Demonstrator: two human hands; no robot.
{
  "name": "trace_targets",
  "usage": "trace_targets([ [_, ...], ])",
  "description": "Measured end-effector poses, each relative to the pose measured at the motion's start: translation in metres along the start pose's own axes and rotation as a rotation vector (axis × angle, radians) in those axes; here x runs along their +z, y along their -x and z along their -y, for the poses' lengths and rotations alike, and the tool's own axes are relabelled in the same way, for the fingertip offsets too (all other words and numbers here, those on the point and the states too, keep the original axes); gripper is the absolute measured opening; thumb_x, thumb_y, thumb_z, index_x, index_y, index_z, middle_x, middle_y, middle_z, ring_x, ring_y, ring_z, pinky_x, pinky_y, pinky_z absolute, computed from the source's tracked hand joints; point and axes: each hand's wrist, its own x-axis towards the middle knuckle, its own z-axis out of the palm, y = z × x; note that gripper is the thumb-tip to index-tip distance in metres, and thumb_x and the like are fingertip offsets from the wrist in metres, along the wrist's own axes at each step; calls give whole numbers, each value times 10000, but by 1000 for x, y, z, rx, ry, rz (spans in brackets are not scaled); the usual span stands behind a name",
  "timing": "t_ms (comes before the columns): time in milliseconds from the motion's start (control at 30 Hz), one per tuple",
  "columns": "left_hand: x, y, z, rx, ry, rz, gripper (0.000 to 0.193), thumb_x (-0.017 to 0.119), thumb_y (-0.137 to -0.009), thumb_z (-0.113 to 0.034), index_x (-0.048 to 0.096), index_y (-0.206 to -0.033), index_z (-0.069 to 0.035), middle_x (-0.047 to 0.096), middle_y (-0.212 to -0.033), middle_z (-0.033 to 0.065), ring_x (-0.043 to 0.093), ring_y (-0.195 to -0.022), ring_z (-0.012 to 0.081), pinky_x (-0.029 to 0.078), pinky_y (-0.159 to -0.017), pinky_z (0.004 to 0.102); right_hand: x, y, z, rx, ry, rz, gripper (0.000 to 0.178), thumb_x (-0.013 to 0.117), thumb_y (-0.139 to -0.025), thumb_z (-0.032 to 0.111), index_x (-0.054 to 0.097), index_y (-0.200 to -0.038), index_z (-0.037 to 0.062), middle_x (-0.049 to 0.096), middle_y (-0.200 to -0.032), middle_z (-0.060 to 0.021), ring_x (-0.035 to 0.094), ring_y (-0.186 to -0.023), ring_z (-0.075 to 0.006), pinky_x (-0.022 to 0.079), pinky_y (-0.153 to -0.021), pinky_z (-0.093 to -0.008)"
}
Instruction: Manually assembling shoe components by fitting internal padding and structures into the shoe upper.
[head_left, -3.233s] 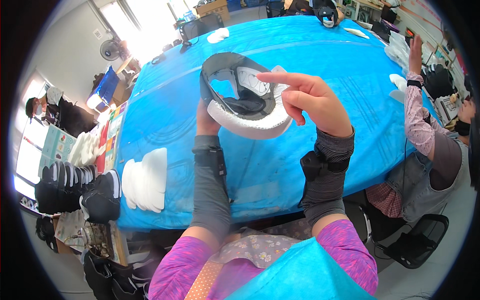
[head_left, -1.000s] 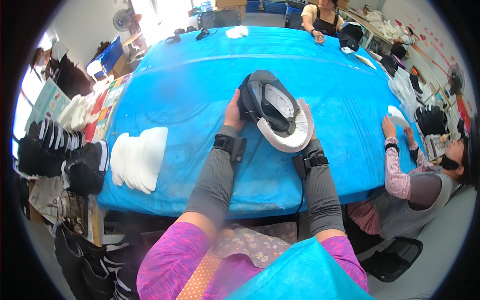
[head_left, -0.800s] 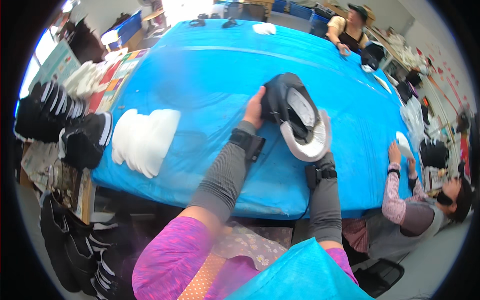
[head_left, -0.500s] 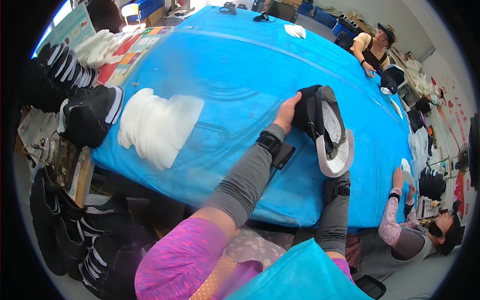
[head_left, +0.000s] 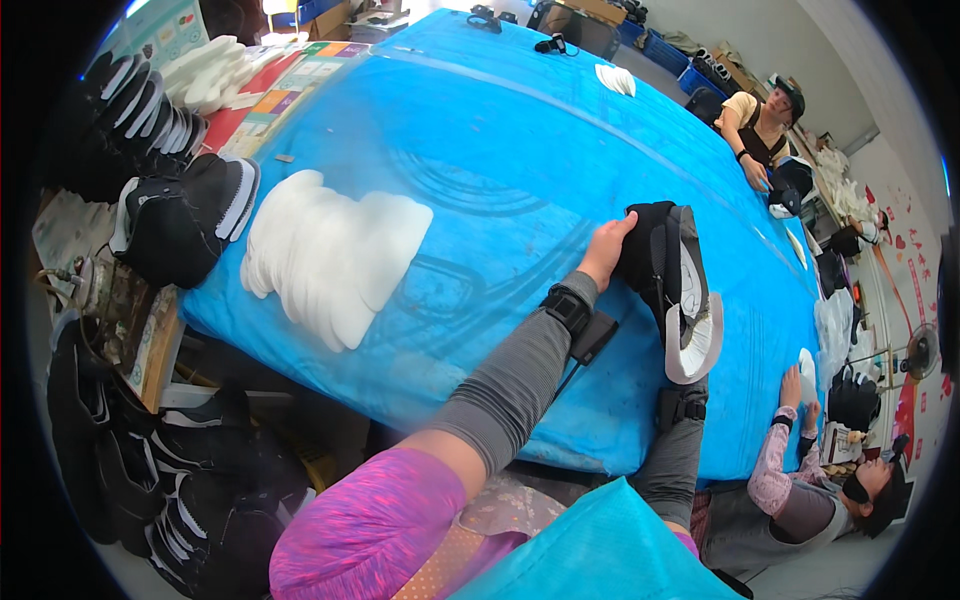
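Note:
A black shoe upper (head_left: 650, 262) with a white insole (head_left: 692, 285) and a thick white rim around its heel end is held up over the blue-covered table (head_left: 500, 190). My left hand (head_left: 606, 250) is closed on the dark toe end, its thumb along the side. My right forearm (head_left: 672, 450) rises from below toward the heel; the right hand itself is hidden behind the shoe. To the left on the table lies a fanned stack of white insoles (head_left: 330, 255), apart from both hands.
Black shoe uppers (head_left: 180, 215) are piled at the left edge, with more (head_left: 200, 500) below. White pieces (head_left: 205, 75) lie far left. One co-worker (head_left: 765, 130) sits at the far right beside a black and white shoe upper (head_left: 790, 185); another (head_left: 800, 495) handles a white insole (head_left: 806, 375) at the right.
The view has shifted a little, so the table and insoles appear slightly displaced. The shoe and my left hand appear slightly farther right and lower; my left-hand grip looks the same.

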Motion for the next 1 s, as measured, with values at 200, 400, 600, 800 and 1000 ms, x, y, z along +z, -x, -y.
trace_targets([
  [200,-5,-6,5,15,-28,0,432,591,-899,-452,624,-992,-31,633,-974,37,562,-869,126,425,-801,277,-1,-7,19,-16,35,25,597,693,-789,7,373,-1282,-100,552,-1188,-171,573,-1050,-195,472,-897,-304],
  [400,-4,-5,2,-71,53,105,427,566,-926,-431,627,-1037,-24,645,-1014,39,581,-908,135,433,-829,275,0,-11,28,-68,-59,-97,519,723,-756,17,458,-1192,-77,594,-1099,-139,605,-946,-171,500,-803,-288],
  [600,-5,-3,1,-70,64,103,432,543,-941,-417,625,-1123,-34,662,-1062,92,623,-958,201,485,-866,339,-13,-19,48,41,-317,36,426,713,-758,27,551,-1146,-44,644,-1064,-137,629,-946,-193,485,-817,-298],
  [800,4,3,4,-54,41,114,424,523,-944,-445,648,-1084,-65,677,-1042,48,632,-927,191,492,-850,349,-18,-13,-28,386,-951,20,457,461,-984,376,534,-1231,-1,610,-1186,-146,605,-1019,-246,505,-893,-406],
  [1000,3,7,4,-43,59,151,413,481,-963,-453,644,-1106,-101,673,-1064,53,626,-953,199,479,-874,363,-22,-12,-56,693,-1573,4,451,503,-972,374,534,-1237,10,612,-1191,-137,601,-1020,-254,496,-902,-414],
])
